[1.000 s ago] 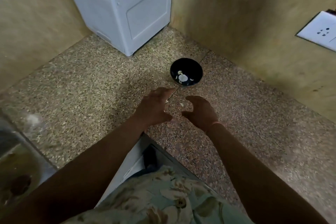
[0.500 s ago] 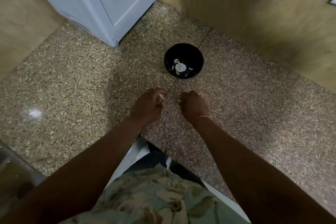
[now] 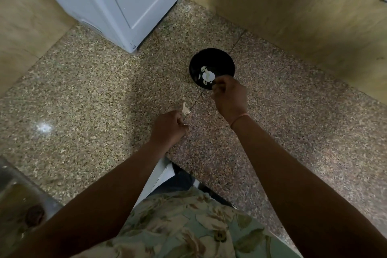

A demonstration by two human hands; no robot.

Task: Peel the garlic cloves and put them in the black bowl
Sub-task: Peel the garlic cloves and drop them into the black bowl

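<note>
Garlic pieces lie pale in the bottom of the black bowl, which stands on the speckled stone surface, to the right of a white appliance at the far left. The right hand hangs over the bowl's near rim with its fingers curled inward; whether they pinch anything cannot be told. Nearer and to the left, apart from the bowl, the left hand is curled and pinches a pale scrap of garlic skin that sticks up from its fingertips.
</note>
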